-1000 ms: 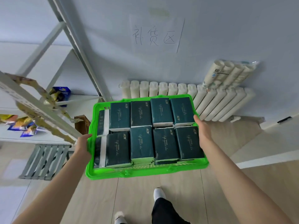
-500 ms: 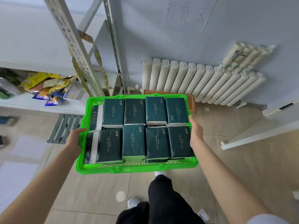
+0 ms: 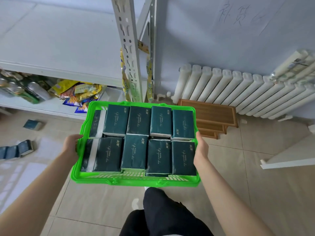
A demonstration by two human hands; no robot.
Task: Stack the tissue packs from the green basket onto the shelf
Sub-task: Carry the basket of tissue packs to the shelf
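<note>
A pale tiled floor (image 3: 255, 193) runs up to a blue-grey wall. At the left stands the white metal shelf (image 3: 51, 48) with slotted uprights. Its lower board carries a heap of bright foil snack bags (image 3: 80, 92) beside some cans (image 3: 20, 89), too blurred to count.

The left hand (image 3: 71, 144) grasps the left wall of the shallow green plastic basket (image 3: 136, 182). Its thumb is hooked over the rim and its fingers are out of sight beneath. The basket is held level in the air in front of the shelf, probably so that nothing slides.

All the dark green wrapped tissue packs (image 3: 134, 152) lie inside the basket, and none is on the shelf yet. The top layer has ten. Eight lie flat in two rows of four, and two stand on edge along the left wall, likely wedged there to fill the gap. Edges of a lower layer peek out, but its number cannot be told.

The right hand (image 3: 201, 147) clasps the right wall in the same way, so the load is shared evenly. Beyond it, three brown wooden trays (image 3: 208, 113) lie stepped on the floor under one white ribbed radiator (image 3: 238, 91).
</note>
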